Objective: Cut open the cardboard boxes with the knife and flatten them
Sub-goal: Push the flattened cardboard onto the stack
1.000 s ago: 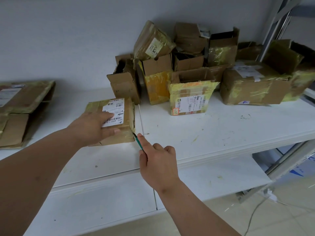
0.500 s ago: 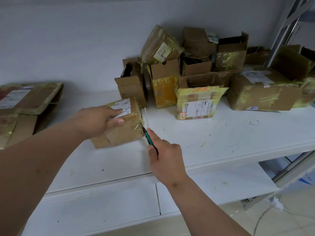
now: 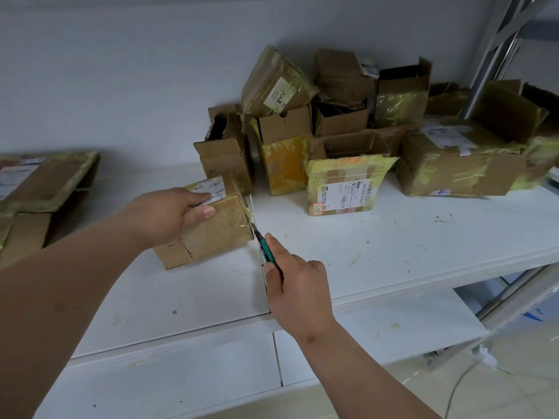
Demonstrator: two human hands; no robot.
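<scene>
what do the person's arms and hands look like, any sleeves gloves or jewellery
Both arms are bare from the frame edge down to the wrists: no sleeves show. The left hand and right hand wear no gloves, and no rings, watch or bracelet can be seen. The left thumbnail is short and unpainted. Nothing is strapped or taped to either forearm.

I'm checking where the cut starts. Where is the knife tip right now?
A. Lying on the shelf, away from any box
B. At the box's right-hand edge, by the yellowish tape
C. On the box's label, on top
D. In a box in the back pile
B: the right hand holds the green-handled knife with its tip at the taped right edge of the small box, which the left hand steadies.
</scene>
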